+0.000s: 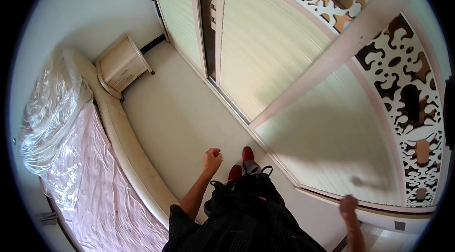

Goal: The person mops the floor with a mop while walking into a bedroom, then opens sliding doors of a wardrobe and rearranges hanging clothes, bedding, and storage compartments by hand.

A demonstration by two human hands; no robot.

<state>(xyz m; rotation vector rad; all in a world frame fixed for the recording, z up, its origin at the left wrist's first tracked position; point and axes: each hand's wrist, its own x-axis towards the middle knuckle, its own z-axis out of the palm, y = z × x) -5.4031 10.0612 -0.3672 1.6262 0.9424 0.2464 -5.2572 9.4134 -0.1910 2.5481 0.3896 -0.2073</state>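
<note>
The left hand was loosely closed above the floor. The right hand was at the lower edge of the sliding wardrobe door; its grip and contact could not be determined. The bed stood leftward, beside the nightstand.

Room above floor between bed and wardrobe; nightstand obstructs far corner

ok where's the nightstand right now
The cream nightstand is at the upper left of the head view, next to the bed's padded frame and across the floor from the sliding wardrobe doors.
</note>
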